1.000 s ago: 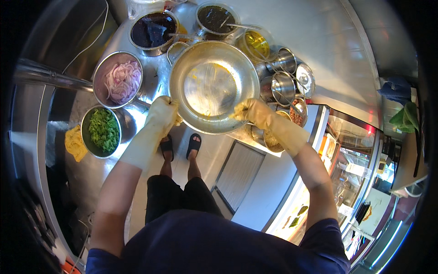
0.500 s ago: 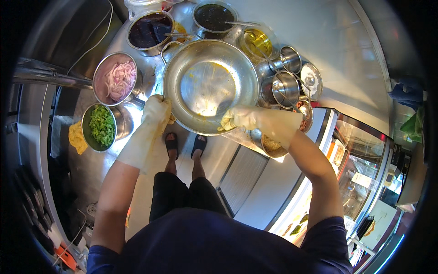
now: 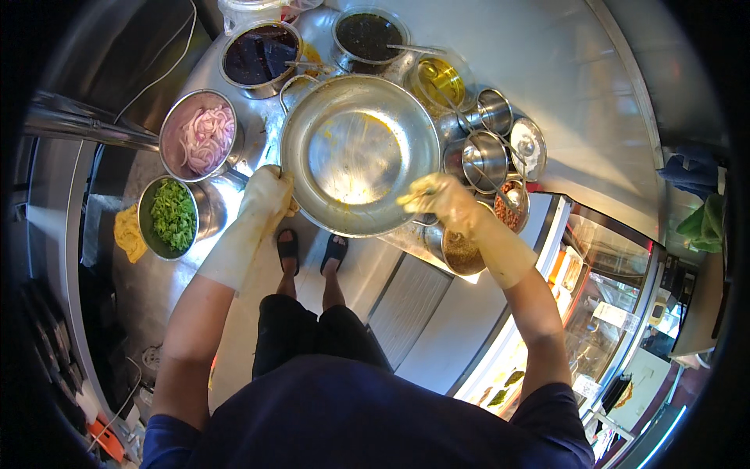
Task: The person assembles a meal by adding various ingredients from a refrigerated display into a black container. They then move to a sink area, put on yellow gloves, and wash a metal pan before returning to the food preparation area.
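A wide round metal basin [image 3: 355, 152] has faint yellow smears on its inside and a loop handle at its upper left. My gloved left hand [image 3: 269, 191] is closed on the basin's left rim. At the right rim, my gloved right hand [image 3: 444, 203] is raised with its fingers bunched together and slightly blurred. Whatever those fingertips may hold cannot be made out. Below that hand sits a metal container of tan grains [image 3: 461, 252], and beside it a small container of reddish bits [image 3: 512, 205].
Left of the basin stand pots of sliced onion [image 3: 207, 139] and chopped greens [image 3: 173, 215], with a yellow cloth [image 3: 129, 234] alongside. Behind are two tubs of dark sauce [image 3: 260, 55] [image 3: 371, 35] and a tub of yellow oil [image 3: 439, 80]. Metal cups [image 3: 486, 160] and a white-powder bowl [image 3: 529, 148] stand right.
My right hand has come up off the basin's lower right rim and moved to the right, its fingers bunched. The left hand stays on the rim, and the basin has barely shifted.
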Action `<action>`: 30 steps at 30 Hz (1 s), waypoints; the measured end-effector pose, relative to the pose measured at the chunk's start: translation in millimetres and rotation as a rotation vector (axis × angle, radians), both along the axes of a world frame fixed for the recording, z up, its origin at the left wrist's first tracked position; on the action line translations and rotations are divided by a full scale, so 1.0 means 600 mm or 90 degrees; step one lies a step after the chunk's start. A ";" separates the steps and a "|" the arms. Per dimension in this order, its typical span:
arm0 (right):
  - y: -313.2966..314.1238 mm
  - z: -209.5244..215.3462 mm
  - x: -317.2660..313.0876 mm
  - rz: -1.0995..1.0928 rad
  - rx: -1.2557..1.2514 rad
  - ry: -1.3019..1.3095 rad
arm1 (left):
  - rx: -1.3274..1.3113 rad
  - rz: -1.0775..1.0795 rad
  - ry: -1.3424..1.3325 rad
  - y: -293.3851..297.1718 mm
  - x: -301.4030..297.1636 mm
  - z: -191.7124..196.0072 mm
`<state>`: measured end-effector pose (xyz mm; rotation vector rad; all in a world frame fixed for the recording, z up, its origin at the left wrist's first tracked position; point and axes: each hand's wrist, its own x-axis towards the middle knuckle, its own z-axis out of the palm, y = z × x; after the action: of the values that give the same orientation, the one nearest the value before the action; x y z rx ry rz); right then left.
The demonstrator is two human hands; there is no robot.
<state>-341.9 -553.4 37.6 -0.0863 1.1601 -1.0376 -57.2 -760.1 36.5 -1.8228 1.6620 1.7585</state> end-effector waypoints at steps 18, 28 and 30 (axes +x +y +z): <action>-0.156 -0.020 0.005 -0.094 0.044 0.452 | 0.016 0.034 0.087 -0.006 0.014 0.004; -0.183 -0.241 0.077 -0.019 0.029 0.371 | 0.056 0.013 0.084 -0.004 0.001 -0.014; -0.184 -0.248 0.101 -0.077 0.021 0.203 | 0.045 0.018 0.053 -0.003 0.003 0.000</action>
<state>-281.1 -663.7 -111.3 -0.1616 1.4859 -1.1390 -55.6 -762.1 36.6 -1.7740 1.5875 1.9047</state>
